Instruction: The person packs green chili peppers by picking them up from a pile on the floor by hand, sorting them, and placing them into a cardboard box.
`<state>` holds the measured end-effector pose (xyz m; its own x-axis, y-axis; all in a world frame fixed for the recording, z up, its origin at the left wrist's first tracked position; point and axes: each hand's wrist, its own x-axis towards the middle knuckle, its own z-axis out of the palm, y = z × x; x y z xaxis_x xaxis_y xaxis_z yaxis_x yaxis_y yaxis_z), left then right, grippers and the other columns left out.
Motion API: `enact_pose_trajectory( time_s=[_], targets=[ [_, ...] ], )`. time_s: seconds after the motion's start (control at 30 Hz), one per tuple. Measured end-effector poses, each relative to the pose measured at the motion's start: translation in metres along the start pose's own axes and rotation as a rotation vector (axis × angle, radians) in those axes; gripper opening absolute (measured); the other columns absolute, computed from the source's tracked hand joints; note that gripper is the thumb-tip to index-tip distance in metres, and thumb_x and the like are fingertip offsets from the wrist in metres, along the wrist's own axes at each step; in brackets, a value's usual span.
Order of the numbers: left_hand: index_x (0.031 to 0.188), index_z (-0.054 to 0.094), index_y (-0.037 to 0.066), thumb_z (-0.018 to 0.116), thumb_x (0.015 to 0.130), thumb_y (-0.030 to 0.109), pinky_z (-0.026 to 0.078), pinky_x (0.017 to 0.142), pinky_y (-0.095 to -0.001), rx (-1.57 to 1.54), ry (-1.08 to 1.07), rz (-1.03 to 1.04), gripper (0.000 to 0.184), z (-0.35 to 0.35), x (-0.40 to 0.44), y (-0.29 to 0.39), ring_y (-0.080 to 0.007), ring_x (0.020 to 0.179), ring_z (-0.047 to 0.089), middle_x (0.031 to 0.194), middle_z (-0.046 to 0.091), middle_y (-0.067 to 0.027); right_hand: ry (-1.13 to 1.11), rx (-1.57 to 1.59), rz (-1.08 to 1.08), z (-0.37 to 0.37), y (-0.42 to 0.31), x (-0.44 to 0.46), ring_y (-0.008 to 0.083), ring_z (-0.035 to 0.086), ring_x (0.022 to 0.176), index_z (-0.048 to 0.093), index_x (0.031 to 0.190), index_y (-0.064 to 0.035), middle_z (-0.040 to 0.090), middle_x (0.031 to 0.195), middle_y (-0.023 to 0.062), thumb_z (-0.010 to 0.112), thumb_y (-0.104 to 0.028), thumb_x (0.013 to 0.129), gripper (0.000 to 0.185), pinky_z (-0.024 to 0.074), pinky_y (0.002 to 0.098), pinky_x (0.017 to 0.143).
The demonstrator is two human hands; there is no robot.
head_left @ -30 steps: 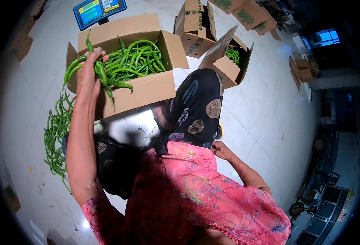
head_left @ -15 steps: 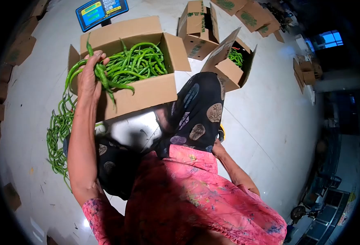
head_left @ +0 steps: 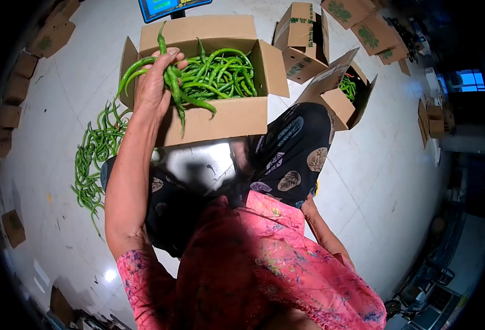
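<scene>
My left hand is closed around several long green chili peppers, whose ends stick out past the fingers. It is over the left part of an open cardboard box. More green chili peppers fill that box. My right hand is down beside my right knee, its fingers hidden behind the patterned trouser leg. On the floor to the left of my forearm lies a loose pile of green chili peppers.
A blue digital scale stands behind the box. To the right are a taped carton and an open carton with green peppers and a bit of red inside. Flattened cardboard lies farther back, and more cartons line the left side.
The view has shifted, so the box and floor things appear farther right and higher. My left hand keeps its hold on the peppers over the box.
</scene>
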<state>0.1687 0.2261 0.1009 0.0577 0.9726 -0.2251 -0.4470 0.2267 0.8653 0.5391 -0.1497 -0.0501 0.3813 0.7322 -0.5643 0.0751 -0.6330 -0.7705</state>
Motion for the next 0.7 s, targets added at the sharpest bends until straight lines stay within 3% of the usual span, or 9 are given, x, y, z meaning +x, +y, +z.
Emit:
enact_pose_trajectory(
  time_s=[0.17,0.27,0.3,0.4,0.43,0.53,0.6,0.67,0.7],
  targets=[
    [0.103,0.061,0.008,0.068,0.085,0.027,0.044,0.063,-0.0241,-0.001,0.001,-0.005,0.027,0.001,0.000,0.001,-0.0122,0.088,0.062,0.097,0.063,-0.0039,0.089,0.592,0.212,0.015,-0.015,-0.008,0.0171,0.064,0.093,0.062,0.113,0.0011,0.067,0.107,0.0056,0.063,0.002,0.083,0.030,0.0533,0.0300,0.081],
    [0.102,0.061,0.008,0.067,0.086,0.026,0.044,0.062,-0.0235,-0.019,-0.021,0.003,0.026,-0.001,0.002,-0.001,-0.0119,0.087,0.062,0.096,0.063,-0.0040,-0.203,0.400,0.190,-0.008,0.002,-0.011,0.0146,0.063,0.088,0.065,0.105,0.0001,0.068,0.101,0.0035,0.061,0.007,0.082,0.025,0.0526,0.0282,0.077],
    [0.102,0.061,0.008,0.067,0.086,0.026,0.044,0.062,-0.0233,-0.024,-0.035,0.005,0.025,-0.002,0.003,-0.002,-0.0119,0.087,0.062,0.096,0.063,-0.0041,-0.303,0.177,0.216,-0.037,0.047,0.000,0.0107,0.060,0.081,0.067,0.097,0.0000,0.067,0.092,-0.0006,0.055,0.013,0.081,0.024,0.0499,0.0265,0.071],
    [0.103,0.060,0.007,0.067,0.086,0.025,0.045,0.061,-0.0228,0.011,-0.021,-0.005,0.026,0.001,-0.001,-0.001,-0.0118,0.087,0.062,0.096,0.063,-0.0041,-0.428,-0.049,0.323,-0.035,-0.040,-0.039,0.0077,0.055,0.074,0.067,0.091,-0.0018,0.064,0.082,-0.0032,0.053,0.013,0.081,0.023,0.0463,0.0260,0.066],
    [0.103,0.061,0.007,0.067,0.086,0.026,0.045,0.062,-0.0236,-0.013,-0.047,0.007,0.027,-0.005,0.003,-0.006,-0.0122,0.088,0.063,0.096,0.064,-0.0039,-0.586,-0.139,0.251,-0.048,-0.018,-0.029,0.0077,0.054,0.072,0.067,0.090,-0.0028,0.063,0.079,-0.0043,0.055,0.010,0.079,0.021,0.0462,0.0273,0.065],
    [0.102,0.061,0.007,0.067,0.086,0.026,0.046,0.062,-0.0249,-0.022,-0.020,0.004,0.026,-0.006,0.001,-0.002,-0.0127,0.087,0.063,0.095,0.064,-0.0035,-0.634,-0.304,0.156,-0.060,-0.005,-0.006,0.0087,0.047,0.061,0.062,0.071,-0.0019,0.054,0.065,-0.0043,0.058,0.004,0.080,0.011,0.0424,0.0273,0.057],
    [0.106,0.061,0.007,0.066,0.087,0.025,0.045,0.063,-0.0260,-0.064,-0.034,-0.017,0.028,-0.011,0.006,-0.004,-0.0140,0.089,0.064,0.097,0.066,-0.0046,-0.526,-0.618,0.007,-0.059,-0.041,0.000,0.0106,0.051,0.061,0.064,0.076,0.0027,0.059,0.062,0.0046,0.056,-0.002,0.074,0.009,0.0440,0.0294,0.058],
    [0.109,0.060,0.006,0.065,0.087,0.025,0.045,0.063,-0.0260,-0.129,-0.041,-0.041,0.029,-0.013,0.007,-0.001,-0.0145,0.090,0.064,0.099,0.066,-0.0053,-0.359,-0.891,-0.244,-0.058,-0.047,0.009,0.0299,0.061,0.065,0.062,0.073,0.0058,0.064,0.071,0.0188,0.059,0.000,0.071,0.007,0.0476,0.0370,0.060],
    [0.110,0.060,0.006,0.065,0.088,0.026,0.044,0.063,-0.0263,-0.131,-0.078,-0.038,0.030,-0.013,0.007,0.000,-0.0146,0.091,0.065,0.101,0.067,-0.0060,-0.338,-0.958,-0.283,-0.060,-0.052,0.010,0.0318,0.061,0.065,0.062,0.073,0.0059,0.064,0.072,0.0202,0.059,0.000,0.072,0.007,0.0479,0.0373,0.061]
  ],
)
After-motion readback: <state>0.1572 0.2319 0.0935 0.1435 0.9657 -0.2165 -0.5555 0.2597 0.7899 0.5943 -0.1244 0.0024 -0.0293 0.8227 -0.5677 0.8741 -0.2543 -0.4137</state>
